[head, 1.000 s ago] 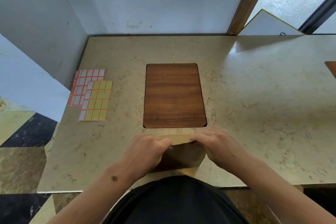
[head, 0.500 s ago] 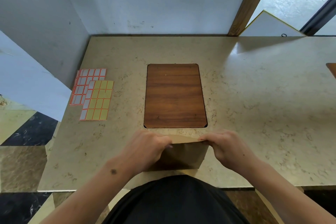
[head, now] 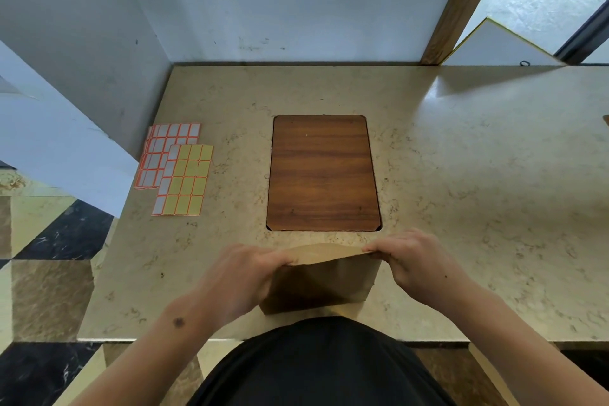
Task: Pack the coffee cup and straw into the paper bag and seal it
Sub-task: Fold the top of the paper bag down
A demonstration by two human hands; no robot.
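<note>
A brown paper bag (head: 321, 280) stands upright near the front edge of the beige stone table (head: 461, 175), right in front of me. Its top is folded over into a flat flap. My left hand (head: 240, 277) pinches the flap's left end, and my right hand (head: 415, 260) pinches the right end. The coffee cup and the straw are not visible; the bag hides whatever is inside.
Two label sticker sheets (head: 178, 168), one white with orange borders and one yellow, lie at the table's left. A wooden inset panel (head: 323, 171) sits in the table's middle, just beyond the bag. A wall closes the back and left; a wooden post (head: 461, 3) rises at back right.
My hands have slid apart along the folded top, from near its middle out to its two ends. The bag stays in place.
</note>
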